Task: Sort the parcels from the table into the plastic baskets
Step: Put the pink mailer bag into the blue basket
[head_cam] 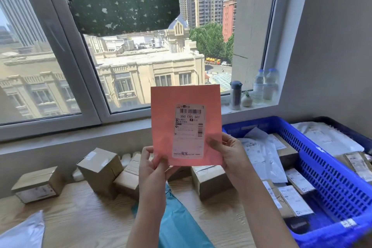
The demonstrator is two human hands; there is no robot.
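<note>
Both hands, left hand [150, 164] and right hand [229, 153], pinch the upright pink envelope [186, 125], blue basket [326, 169] just right.

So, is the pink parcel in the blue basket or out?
Out. Left hand and right hand hold the pink parcel above the table.

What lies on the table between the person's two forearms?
A teal plastic mailer lies on the wooden table there, as the head view shows.
</note>
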